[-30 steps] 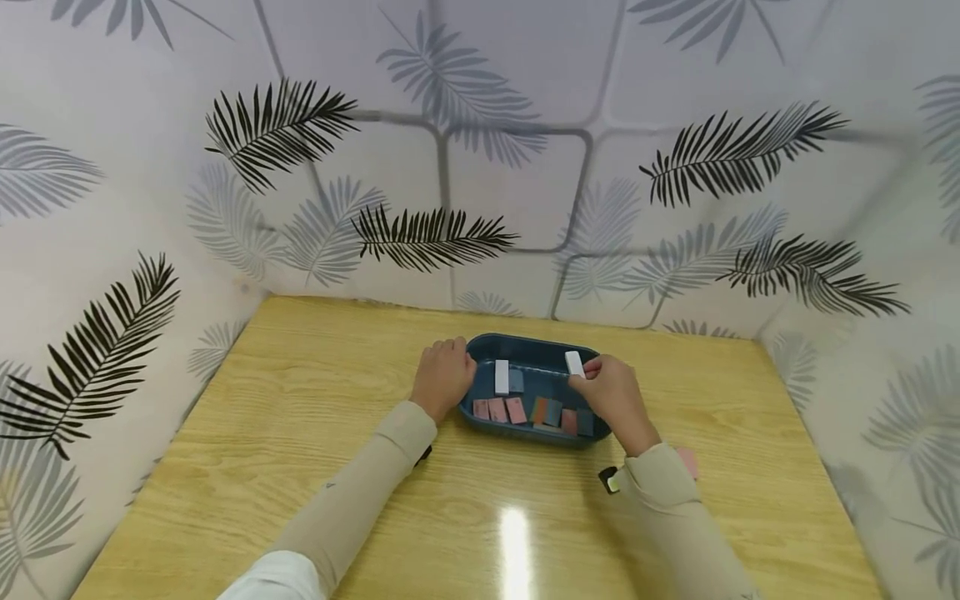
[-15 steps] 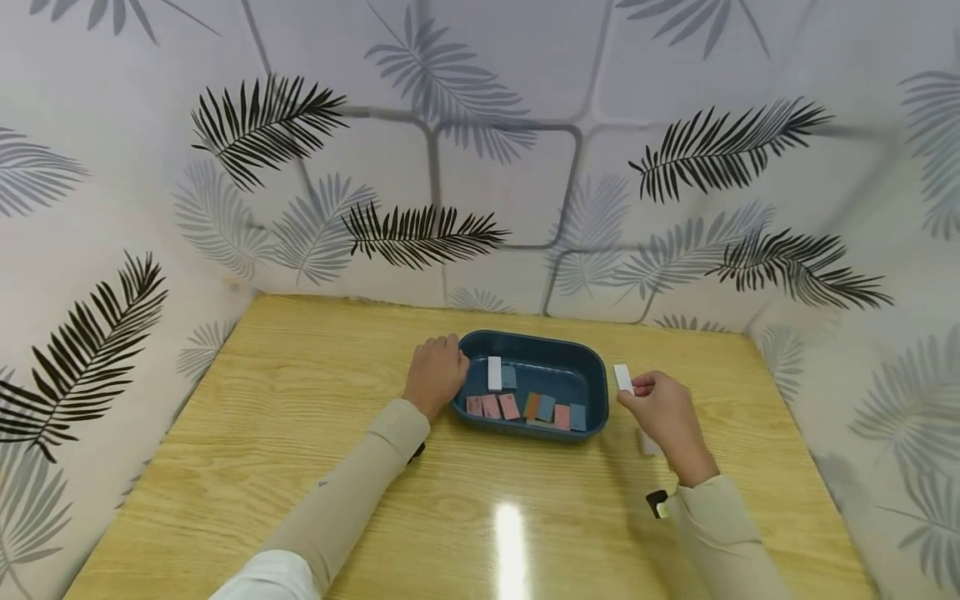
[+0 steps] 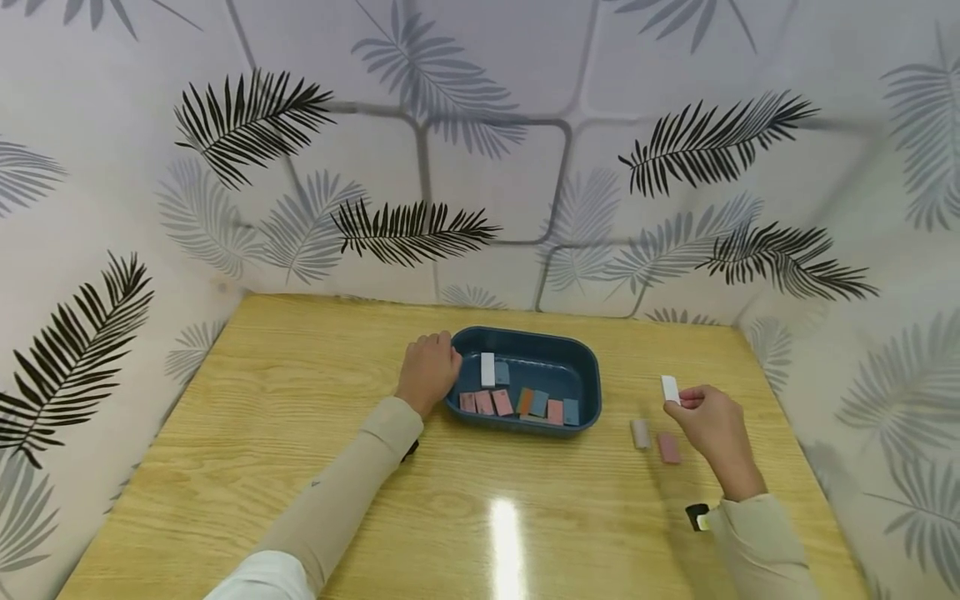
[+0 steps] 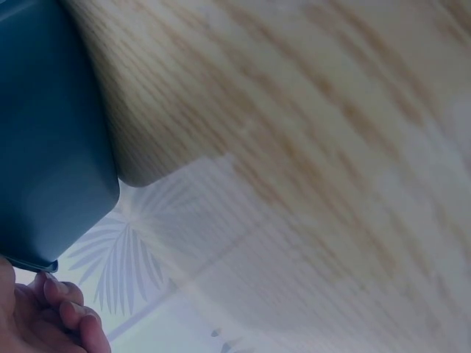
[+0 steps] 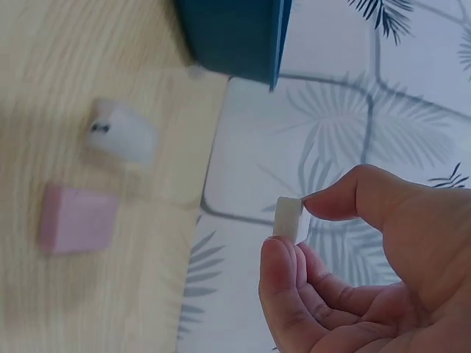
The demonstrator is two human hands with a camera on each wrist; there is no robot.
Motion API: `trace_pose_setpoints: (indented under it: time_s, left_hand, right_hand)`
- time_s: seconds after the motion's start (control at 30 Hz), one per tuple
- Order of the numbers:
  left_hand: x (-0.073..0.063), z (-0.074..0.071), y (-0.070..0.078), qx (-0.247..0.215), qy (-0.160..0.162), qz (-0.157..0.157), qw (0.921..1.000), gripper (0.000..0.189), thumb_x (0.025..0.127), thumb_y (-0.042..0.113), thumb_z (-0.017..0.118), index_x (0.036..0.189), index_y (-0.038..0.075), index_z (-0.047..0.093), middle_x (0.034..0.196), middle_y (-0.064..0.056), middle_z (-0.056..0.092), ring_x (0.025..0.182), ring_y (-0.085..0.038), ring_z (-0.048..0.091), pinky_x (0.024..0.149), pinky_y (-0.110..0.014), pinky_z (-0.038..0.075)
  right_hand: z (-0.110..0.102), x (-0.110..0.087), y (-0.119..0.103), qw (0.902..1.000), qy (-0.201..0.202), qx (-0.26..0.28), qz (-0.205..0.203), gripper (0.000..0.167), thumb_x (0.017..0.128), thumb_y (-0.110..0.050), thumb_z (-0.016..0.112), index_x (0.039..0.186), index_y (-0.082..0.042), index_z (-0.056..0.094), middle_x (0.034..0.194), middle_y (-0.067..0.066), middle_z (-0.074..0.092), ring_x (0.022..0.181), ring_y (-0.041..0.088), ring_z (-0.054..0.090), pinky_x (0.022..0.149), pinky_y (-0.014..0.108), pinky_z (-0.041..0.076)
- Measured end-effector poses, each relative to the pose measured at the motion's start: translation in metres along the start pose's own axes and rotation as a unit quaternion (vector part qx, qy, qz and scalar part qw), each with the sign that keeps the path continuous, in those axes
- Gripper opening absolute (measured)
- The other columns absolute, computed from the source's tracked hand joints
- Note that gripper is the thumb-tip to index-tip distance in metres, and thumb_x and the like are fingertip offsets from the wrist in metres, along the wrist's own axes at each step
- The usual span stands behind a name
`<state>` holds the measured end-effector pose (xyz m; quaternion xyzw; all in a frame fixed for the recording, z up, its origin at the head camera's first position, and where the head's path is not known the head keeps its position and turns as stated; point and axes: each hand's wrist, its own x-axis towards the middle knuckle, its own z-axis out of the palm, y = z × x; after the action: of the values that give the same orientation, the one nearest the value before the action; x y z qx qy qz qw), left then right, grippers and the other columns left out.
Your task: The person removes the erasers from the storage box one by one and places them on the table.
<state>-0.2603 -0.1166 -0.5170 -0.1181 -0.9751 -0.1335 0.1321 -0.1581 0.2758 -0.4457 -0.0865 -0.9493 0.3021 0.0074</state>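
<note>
My left hand (image 3: pixel 428 371) grips the left end of a dark blue plastic tray (image 3: pixel 591 350); its curled fingers (image 4: pixel 73 312) show at the rim in the left wrist view. Out to the right of the tray, my right hand (image 3: pixel 715 423) pinches a small white eraser (image 3: pixel 670 389) between thumb and fingers, above the table. Below and left of that hand, a whitish eraser (image 3: pixel 640 433) and a pink eraser (image 3: pixel 669 447) lie side by side on the wood. The whitish one bears a dark mark in the right wrist view.
Inside the tray lie a white eraser (image 3: pixel 487 370), several pink erasers (image 3: pixel 502 402), some blue ones (image 3: pixel 571 411) and an orange-and-blue one (image 3: pixel 527 402). The wooden table (image 3: pixel 300 367) meets a leaf-patterned wall covering (image 3: pixel 495 183) at the back and sides.
My right hand has carried the white eraser from over the tray out to the right, uncovering the tray's right end and the two erasers on the table. My left hand stays on the tray.
</note>
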Motion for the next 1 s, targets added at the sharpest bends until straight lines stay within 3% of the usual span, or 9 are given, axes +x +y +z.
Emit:
trace_pose_setpoints:
  time_s: [0.23, 0.5, 0.7, 1.0]
  left_hand:
    - [0.001, -0.002, -0.001, -0.003, 0.006, 0.005, 1.0000, 0.019, 0.094, 0.021, 0.044, 0.088, 0.005, 0.052, 0.079, -0.009, 0.055, 0.073, -0.027, 0.053, 0.072, -0.043, 0.042]
    - [0.000, -0.005, -0.002, -0.009, 0.003, -0.007, 0.9999, 0.019, 0.094, 0.021, 0.043, 0.088, 0.005, 0.052, 0.080, -0.009, 0.056, 0.075, -0.027, 0.053, 0.073, -0.043, 0.042]
    - [0.000, -0.004, -0.002, -0.012, -0.009, -0.010, 0.9998, 0.019, 0.094, 0.021, 0.043, 0.090, 0.005, 0.053, 0.083, -0.010, 0.057, 0.077, -0.027, 0.053, 0.074, -0.043, 0.042]
    - [-0.001, -0.006, 0.002, -0.019, -0.007, -0.006, 0.9998, 0.018, 0.094, 0.020, 0.043, 0.090, 0.006, 0.053, 0.083, -0.009, 0.057, 0.077, -0.027, 0.053, 0.073, -0.043, 0.042]
  right_hand:
    - [-0.001, -0.005, 0.033, 0.9998, -0.003, -0.021, 0.004, 0.035, 0.084, -0.026, 0.063, 0.098, 0.007, 0.062, 0.088, 0.019, 0.064, 0.075, 0.028, 0.060, 0.061, 0.038, 0.047]
    - [0.004, -0.008, 0.062, 0.9979, -0.046, -0.045, 0.008, 0.037, 0.084, -0.026, 0.062, 0.097, 0.009, 0.062, 0.086, 0.018, 0.063, 0.074, 0.027, 0.058, 0.062, 0.039, 0.046]
    - [0.012, -0.012, 0.074, 0.9958, -0.073, -0.052, 0.015, 0.035, 0.085, -0.025, 0.063, 0.097, 0.009, 0.062, 0.085, 0.017, 0.063, 0.074, 0.026, 0.058, 0.063, 0.039, 0.046]
    - [0.015, -0.014, 0.079, 0.9955, -0.084, -0.045, 0.003, 0.032, 0.082, -0.020, 0.063, 0.095, 0.009, 0.061, 0.084, 0.015, 0.064, 0.073, 0.024, 0.058, 0.060, 0.033, 0.045]
